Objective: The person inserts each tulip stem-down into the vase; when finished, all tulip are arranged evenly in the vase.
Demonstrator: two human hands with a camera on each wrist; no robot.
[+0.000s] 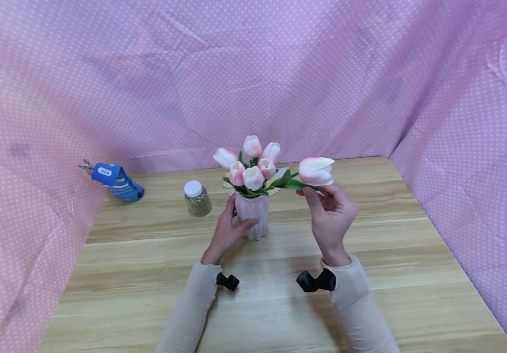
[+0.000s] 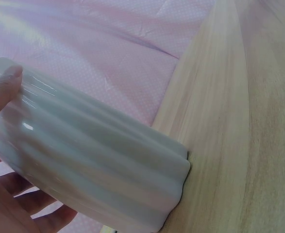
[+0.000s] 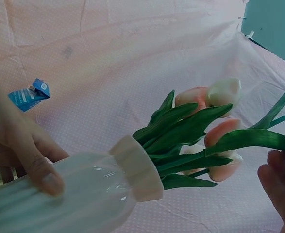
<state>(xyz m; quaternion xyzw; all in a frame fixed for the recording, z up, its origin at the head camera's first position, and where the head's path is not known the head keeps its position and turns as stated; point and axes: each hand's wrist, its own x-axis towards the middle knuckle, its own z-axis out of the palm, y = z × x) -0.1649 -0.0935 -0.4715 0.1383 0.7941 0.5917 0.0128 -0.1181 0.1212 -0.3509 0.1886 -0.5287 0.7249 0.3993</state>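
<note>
A white ribbed vase (image 1: 252, 215) stands upright on the table, with several pink-and-white tulips (image 1: 253, 177) and green leaves in its mouth. My left hand (image 1: 228, 230) grips the vase from the left side. In the left wrist view the thumb lies over the vase (image 2: 89, 145) and the other fingers pass around its far side. My right hand (image 1: 334, 218), right of the vase, pinches a single tulip (image 1: 316, 171) just below its bloom. That tulip lies sideways, its leaves pointing toward the bunch. Its stem's lower end cannot be made out among the leaves.
Left of the vase is a clear jar (image 1: 199, 202) with a white lid and dried bits inside. Farther left, a blue bag (image 1: 118, 182) leans near the table's back edge. Pink dotted cloth (image 1: 253, 73) hangs behind and beside the wooden table (image 1: 147, 294).
</note>
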